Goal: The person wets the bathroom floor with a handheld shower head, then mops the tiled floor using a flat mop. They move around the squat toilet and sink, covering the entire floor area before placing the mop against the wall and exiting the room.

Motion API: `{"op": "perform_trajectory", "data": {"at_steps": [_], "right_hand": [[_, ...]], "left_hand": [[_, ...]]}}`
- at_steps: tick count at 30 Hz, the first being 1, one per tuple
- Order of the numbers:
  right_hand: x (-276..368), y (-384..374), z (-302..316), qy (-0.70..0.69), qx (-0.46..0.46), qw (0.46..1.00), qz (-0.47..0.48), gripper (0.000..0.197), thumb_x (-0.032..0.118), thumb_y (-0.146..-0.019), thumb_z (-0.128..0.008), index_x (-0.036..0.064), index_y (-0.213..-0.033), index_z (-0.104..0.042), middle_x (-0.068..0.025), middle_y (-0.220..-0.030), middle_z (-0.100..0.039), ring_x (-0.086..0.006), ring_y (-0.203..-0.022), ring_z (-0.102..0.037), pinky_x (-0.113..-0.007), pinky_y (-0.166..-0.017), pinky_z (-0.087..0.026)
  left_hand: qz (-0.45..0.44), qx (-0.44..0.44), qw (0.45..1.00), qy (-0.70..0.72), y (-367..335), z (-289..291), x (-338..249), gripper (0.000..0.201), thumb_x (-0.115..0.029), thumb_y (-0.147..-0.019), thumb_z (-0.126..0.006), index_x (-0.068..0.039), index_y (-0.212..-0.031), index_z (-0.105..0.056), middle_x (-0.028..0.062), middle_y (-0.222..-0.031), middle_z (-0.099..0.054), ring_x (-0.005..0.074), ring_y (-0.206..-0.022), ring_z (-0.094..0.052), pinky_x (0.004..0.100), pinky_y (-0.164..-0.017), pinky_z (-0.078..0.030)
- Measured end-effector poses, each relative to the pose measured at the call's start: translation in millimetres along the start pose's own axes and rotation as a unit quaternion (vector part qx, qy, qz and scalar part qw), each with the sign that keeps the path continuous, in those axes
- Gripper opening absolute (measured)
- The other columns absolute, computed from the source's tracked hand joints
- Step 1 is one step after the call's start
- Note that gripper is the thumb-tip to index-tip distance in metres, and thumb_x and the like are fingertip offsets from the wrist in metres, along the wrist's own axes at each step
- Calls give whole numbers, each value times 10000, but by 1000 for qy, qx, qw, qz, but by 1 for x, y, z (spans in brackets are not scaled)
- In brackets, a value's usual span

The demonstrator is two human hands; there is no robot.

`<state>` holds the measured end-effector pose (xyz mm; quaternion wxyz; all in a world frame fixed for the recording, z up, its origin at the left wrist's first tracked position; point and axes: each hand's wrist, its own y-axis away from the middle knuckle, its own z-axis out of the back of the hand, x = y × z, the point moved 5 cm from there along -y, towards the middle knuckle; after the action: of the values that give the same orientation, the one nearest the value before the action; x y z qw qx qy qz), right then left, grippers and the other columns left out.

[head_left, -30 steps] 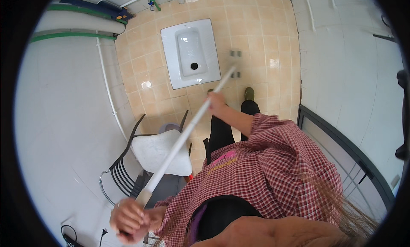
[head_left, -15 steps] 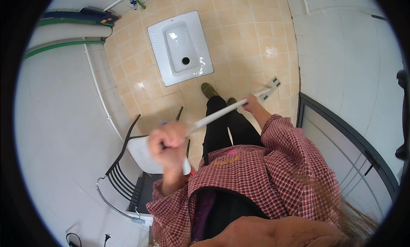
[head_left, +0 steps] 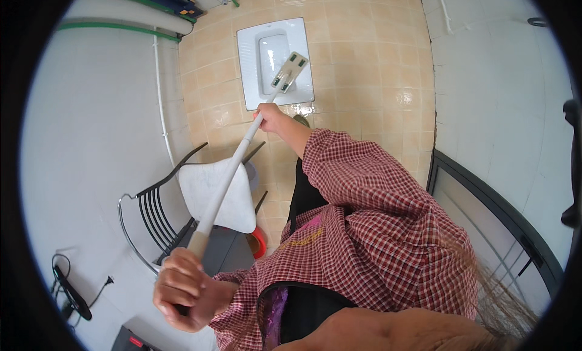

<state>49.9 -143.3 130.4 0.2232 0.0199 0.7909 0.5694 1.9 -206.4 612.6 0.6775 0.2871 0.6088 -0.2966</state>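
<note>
A flat mop point(head_left: 227, 175) with a long white pole slants from the lower left up toward the squat toilet point(head_left: 247, 63). My left hand point(head_left: 180, 290) is wrapped round the grip end of the pole, close to the camera. Farther down, near the head, my right hand point(head_left: 268, 117) is closed round the pole. The mop's rectangular plate point(head_left: 290, 72) carries several dark green patches and no cloth shows on it. It overlaps the toilet basin in view; whether it touches anything, I cannot tell.
A chair with a white seat point(head_left: 212, 193) and black slatted back stands at left, beside a red basin point(head_left: 259, 242) and a dark grey box point(head_left: 227, 252). Beige tiles point(head_left: 370, 66) cover the floor. A grey-framed door point(head_left: 497, 211) is at right; green-trimmed pipes line the left wall.
The mop head has swung left and away from me, from the tiles at right to over the toilet. My left hand has moved lower left, and my right hand left and forward.
</note>
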Motion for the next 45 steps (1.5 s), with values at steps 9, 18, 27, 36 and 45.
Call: {"op": "perform_trajectory", "data": {"at_steps": [9, 18, 27, 36, 45], "right_hand": [[-99, 39, 24, -167, 12, 986, 8, 84, 109, -842, -505, 66, -818, -437, -74, -723, -460, -190, -680, -519, -329, -605, -491], [-93, 51, 3, -156, 18, 987, -22, 92, 70, -806, -481, 89, -745, -415, -59, -630, -441, -191, -571, -450, -319, -549, -411], [-73, 62, -52, -85, 126, 988, -9, 89, 38, -785, -467, 63, -735, -398, -82, -634, -410, -210, -542, -440, -378, -556, -432], [7, 30, -22, -93, 134, 987, 12, 136, 40, -733, -466, 72, -638, -375, -84, -554, -374, -211, -484, -388, -337, -456, -342], [-50, 32, -64, 23, 175, 984, -25, 166, 72, -775, -464, 88, -623, -399, -77, -548, -403, -219, -512, -432, -360, -465, -371]], "left_hand": [[-103, -254, 957, 91, -19, 86, -28, 389, -299, -890, -539, -147, -594, -337, -17, -463, -329, 94, -393, -284, 252, -360, -243], [-133, -131, 982, 23, 4, 60, -63, 464, -364, -933, -488, -145, -563, -313, -24, -414, -305, 77, -359, -311, 180, -328, -299], [-195, -26, 975, 101, 54, 63, -93, 445, -246, -903, -466, -150, -509, -281, -25, -410, -323, 73, -370, -280, 189, -311, -284], [-142, 164, 976, 0, 23, -15, -32, 435, -221, -837, -634, -77, -499, -402, 54, -470, -504, 148, -408, -513, 256, -351, -447], [-211, -32, 974, -77, 51, -4, -84, 394, -209, -869, -559, -90, -561, -344, 9, -432, -383, 132, -369, -433, 265, -330, -395]]}}
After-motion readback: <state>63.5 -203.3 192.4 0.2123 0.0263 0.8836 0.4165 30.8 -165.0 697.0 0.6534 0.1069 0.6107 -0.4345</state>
